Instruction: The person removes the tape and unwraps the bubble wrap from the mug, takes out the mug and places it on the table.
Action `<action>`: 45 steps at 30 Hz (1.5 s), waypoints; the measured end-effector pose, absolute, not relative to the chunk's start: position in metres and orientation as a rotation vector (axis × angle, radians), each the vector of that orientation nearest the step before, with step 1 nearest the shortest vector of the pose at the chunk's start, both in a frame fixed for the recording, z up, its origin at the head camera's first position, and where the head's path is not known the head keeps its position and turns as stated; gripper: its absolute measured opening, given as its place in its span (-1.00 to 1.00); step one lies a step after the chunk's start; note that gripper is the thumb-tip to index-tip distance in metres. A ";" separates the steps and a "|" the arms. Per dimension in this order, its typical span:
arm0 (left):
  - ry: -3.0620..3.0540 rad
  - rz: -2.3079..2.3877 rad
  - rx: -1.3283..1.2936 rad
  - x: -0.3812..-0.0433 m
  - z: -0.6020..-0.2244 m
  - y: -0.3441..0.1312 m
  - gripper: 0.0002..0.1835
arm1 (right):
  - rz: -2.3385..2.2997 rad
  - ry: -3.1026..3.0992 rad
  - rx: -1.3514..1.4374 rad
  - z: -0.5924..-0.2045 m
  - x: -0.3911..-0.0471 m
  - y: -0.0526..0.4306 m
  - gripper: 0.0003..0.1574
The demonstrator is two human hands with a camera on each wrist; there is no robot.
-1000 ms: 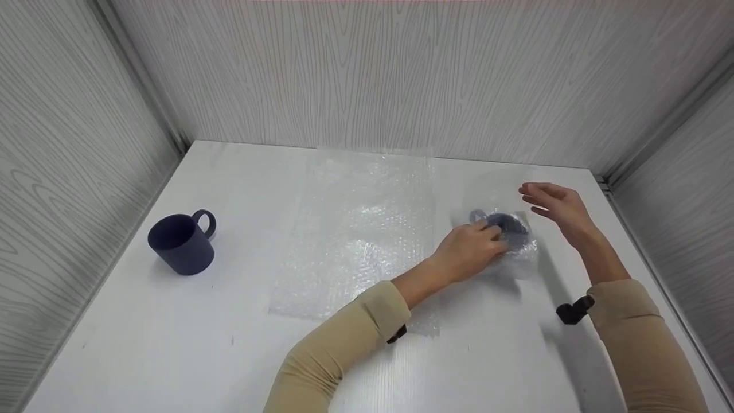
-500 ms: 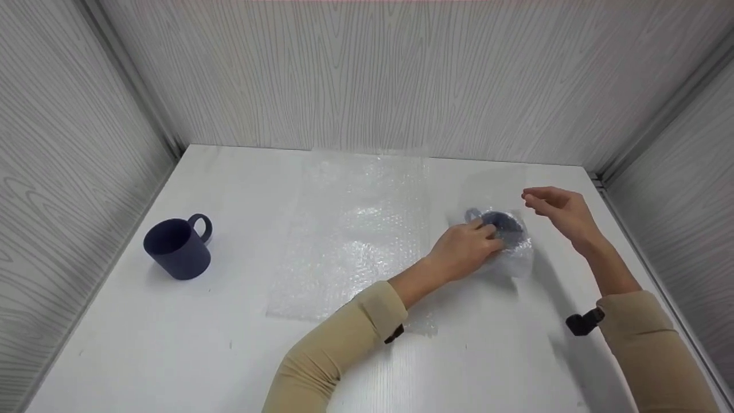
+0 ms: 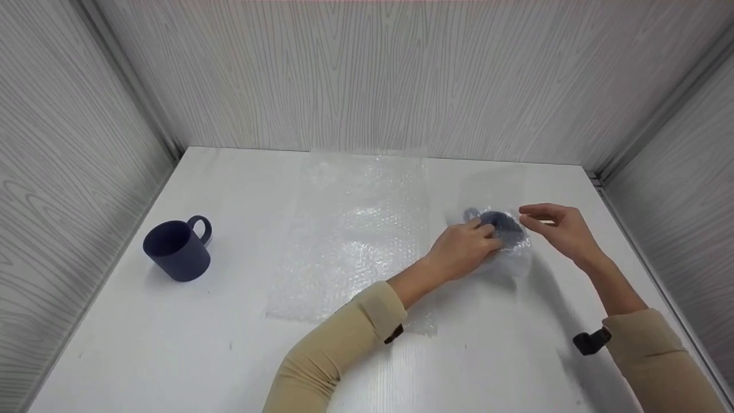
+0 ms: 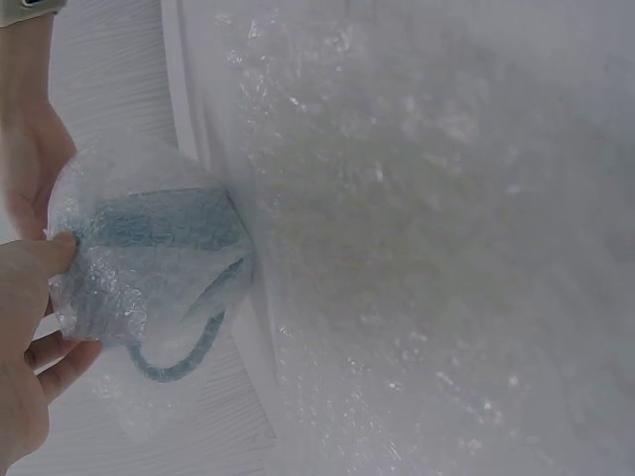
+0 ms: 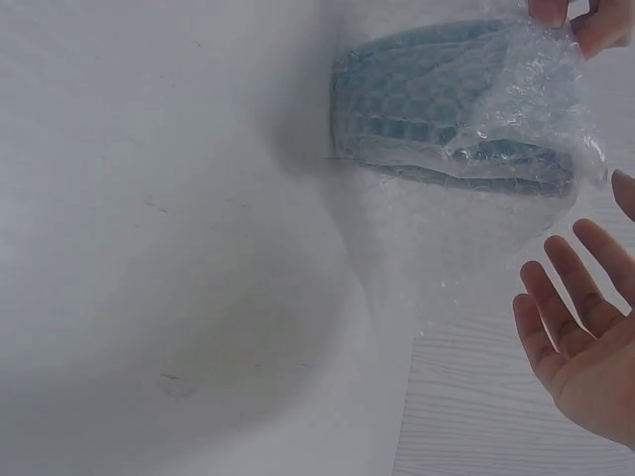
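At the right of the table in the head view stands a blue mug point(image 3: 510, 232) inside bubble wrap, its handle showing at the far left. My left hand point(image 3: 463, 249) grips it near the rim, with thumb and fingers on either side in the left wrist view. Film covers the wrapped mug's body point(image 5: 427, 99) in the right wrist view, with loose wrap sticking out along its side. My right hand point(image 3: 561, 229) hovers just right of the mug, fingers extended and holding nothing; the right wrist view shows a gap between its fingertips point(image 5: 531, 278) and the wrap.
A sheet of bubble wrap point(image 3: 350, 241) lies flat across the middle of the table. An unwrapped dark blue mug point(image 3: 182, 252) stands at the left, handle toward the back right. Wood-grain panels point(image 3: 367, 74) wall the white table point(image 3: 229, 367) at the back and sides.
My right hand has come down toward me, closer to the wrapped mug's right side. My left hand keeps its grip. The head view has shifted slightly.
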State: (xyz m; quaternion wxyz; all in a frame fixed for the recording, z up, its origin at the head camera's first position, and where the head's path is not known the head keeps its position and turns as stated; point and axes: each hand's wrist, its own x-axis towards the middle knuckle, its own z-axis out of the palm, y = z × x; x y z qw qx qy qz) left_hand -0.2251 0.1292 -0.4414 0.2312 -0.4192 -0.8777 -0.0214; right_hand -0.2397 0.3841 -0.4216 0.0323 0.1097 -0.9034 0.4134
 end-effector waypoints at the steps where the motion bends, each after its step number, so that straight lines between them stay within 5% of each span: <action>1: -2.415 -0.056 -1.150 -0.225 -0.441 0.129 -0.74 | 1.268 -2.783 0.346 -0.423 -0.239 0.383 -0.47; 15: -2.403 -0.062 -1.128 -0.225 -0.441 0.129 -0.77 | 1.196 -2.817 0.243 -0.428 -0.242 0.373 -0.58; 45: -2.262 -0.045 -1.152 -0.223 -0.448 0.125 -0.79 | 1.181 -2.875 0.215 -0.425 -0.246 0.373 -0.49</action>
